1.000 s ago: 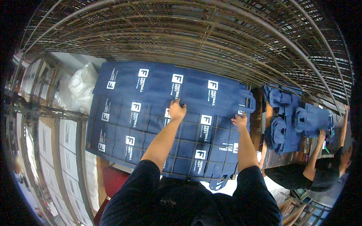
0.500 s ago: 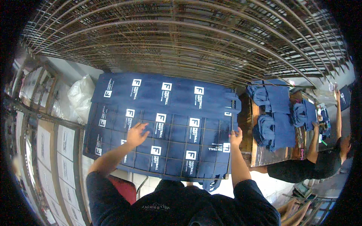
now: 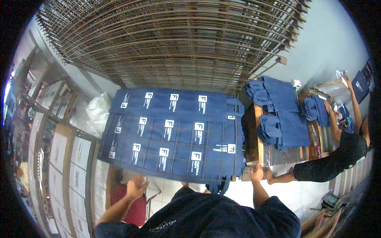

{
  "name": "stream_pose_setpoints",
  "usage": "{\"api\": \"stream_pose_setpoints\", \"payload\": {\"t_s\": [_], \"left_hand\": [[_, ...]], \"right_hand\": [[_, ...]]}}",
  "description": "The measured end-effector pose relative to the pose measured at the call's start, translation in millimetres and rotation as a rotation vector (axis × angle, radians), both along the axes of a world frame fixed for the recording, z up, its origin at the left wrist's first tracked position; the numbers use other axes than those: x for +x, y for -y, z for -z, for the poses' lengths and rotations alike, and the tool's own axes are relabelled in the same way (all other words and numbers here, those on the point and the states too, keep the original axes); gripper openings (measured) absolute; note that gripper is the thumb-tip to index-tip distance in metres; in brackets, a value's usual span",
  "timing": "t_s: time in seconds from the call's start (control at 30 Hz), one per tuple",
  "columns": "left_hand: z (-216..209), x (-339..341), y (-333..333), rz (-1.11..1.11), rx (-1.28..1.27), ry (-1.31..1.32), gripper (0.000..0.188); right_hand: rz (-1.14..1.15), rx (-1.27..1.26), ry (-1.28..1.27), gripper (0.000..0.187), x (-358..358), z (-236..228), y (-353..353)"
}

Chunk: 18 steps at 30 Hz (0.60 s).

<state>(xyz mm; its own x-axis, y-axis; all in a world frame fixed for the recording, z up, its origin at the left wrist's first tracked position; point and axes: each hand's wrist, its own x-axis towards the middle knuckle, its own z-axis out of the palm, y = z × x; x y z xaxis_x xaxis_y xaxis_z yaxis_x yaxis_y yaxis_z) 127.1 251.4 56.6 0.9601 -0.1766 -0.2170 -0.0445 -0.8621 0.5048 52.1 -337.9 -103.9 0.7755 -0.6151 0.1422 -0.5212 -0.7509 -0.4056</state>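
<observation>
In front of me, navy fabric bags (image 3: 180, 137) with white prints lie flat in rows. A wire rack (image 3: 179, 175) crosses the nearer rows, while the far row hides its wires. My left hand (image 3: 137, 186) is in the air off the near left edge, over a red chair seat (image 3: 135, 206); its fingers are loosely bent, with nothing seen in them. My right hand (image 3: 256, 173) is beside a small wooden block (image 3: 247, 173) by the near right corner. Its fingers are bent; I cannot tell whether they grip the block.
Raised wire racks (image 3: 174, 43) hang above the far side. On the right, folded navy bags (image 3: 283, 111) lie on a wooden table (image 3: 279, 154), where a person (image 3: 337, 152) in black works. Stacked cartons (image 3: 59, 154) and a white plastic bag (image 3: 98, 111) are at left.
Both hands have drawn back toward me: the left from over the bags to past the near edge, the right down along the rack's right side. The view has shifted, too.
</observation>
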Motion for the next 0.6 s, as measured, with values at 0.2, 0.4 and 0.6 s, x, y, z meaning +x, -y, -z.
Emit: {"api": "stream_pose_setpoints", "payload": {"t_s": [0.2, 0.4, 0.6], "left_hand": [[213.3, -130.0, -1.7, -0.393, -0.001, -0.213, 0.037], [316.9, -178.8, 0.9, -0.183, -0.191, -0.510, 0.041], [309.6, -110.4, 2.6, -0.309, -0.525, -0.439, 0.046]], "right_hand": [[0.062, 0.129, -0.237, 0.017, -35.4, 28.3, 16.5], [-0.265, 0.263, -0.362, 0.039, -49.2, 70.2, 42.9], [-0.103, 0.413, -0.527, 0.049, -59.2, 7.9, 33.1]]}}
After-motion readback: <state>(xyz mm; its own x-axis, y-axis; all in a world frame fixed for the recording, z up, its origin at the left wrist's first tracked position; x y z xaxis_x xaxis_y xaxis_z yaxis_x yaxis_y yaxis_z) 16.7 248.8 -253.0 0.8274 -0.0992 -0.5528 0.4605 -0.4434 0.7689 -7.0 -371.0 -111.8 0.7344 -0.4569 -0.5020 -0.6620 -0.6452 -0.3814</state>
